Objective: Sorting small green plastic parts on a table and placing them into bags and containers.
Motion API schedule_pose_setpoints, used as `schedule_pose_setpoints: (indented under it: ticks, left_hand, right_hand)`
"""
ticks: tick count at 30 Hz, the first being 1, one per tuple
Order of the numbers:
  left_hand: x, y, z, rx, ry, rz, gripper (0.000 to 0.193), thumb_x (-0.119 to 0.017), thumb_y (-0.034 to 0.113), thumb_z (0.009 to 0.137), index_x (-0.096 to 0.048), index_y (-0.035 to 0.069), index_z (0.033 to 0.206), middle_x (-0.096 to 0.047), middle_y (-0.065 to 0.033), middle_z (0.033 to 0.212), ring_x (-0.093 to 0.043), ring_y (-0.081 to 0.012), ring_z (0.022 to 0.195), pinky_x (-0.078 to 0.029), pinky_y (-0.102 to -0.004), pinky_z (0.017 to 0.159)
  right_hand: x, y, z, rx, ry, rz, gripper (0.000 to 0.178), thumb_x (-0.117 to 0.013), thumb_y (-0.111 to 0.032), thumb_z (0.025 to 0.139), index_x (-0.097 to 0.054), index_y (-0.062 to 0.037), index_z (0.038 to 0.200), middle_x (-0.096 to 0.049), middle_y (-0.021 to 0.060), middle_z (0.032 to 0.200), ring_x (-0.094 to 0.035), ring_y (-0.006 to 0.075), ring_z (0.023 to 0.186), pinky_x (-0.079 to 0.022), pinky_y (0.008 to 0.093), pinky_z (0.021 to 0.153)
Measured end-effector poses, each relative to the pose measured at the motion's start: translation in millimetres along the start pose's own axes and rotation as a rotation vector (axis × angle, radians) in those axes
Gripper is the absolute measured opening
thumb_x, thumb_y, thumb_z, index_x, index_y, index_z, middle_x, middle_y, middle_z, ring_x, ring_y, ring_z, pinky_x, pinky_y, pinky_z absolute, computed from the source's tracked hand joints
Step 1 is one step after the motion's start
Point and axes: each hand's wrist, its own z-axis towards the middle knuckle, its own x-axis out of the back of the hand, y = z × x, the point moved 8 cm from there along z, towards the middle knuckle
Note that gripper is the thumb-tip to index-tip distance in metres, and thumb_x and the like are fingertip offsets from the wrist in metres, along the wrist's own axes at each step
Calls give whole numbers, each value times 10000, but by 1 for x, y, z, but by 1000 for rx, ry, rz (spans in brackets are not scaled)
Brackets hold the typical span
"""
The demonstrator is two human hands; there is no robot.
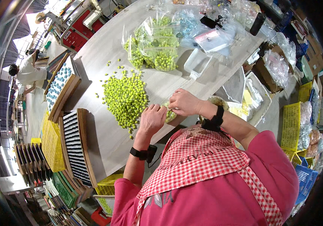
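At the table's near edge, my left hand [153,117] and my right hand [184,103] are close together. Between them is a small clear plastic bag [170,115] with some bright green pieces in it, and the fingers of both hands are closed on its edges. Just beyond my left hand spreads a heap of small round yellow-green pieces [125,98], too small to name exactly. Several clear bags [163,52] filled with the same pieces lie together farther back.
A clear plastic tub [197,64] and a stack of flat clear bags [213,40] sit beyond my right hand. A black cylinder [257,24] stands at the far right. Wooden-framed trays [88,150] lean along the table's left side. Another person [29,71] bends over at far left.
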Motion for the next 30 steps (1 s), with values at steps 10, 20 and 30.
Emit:
schedule_pose_setpoints:
  ticks: [10,20,30]
  left_hand:
    - [18,3,-19,-37,18,66,71,-575,166,757,-544,103,742,-509,-64,703,-557,-245,688,-441,-374,601]
    - [62,-30,-49,174,61,8,159,-655,173,686,-583,80,792,-559,-67,771,-552,-279,758,-448,-380,669]
    - [45,38,15,-185,18,158,68,-599,135,757,-662,113,768,-653,-27,740,-618,-187,714,-471,-330,732]
  right_hand:
    - [12,-8,3,34,-55,-29,124,-609,-279,738,-661,-166,738,-590,-15,764,-574,179,846,-360,454,940]
    - [12,-5,3,49,-29,-23,123,-595,-279,745,-632,-164,721,-567,-15,752,-571,170,839,-357,454,950]
    - [48,0,-18,29,19,-27,131,-598,-273,761,-657,-169,816,-606,-18,810,-591,165,835,-362,466,958]
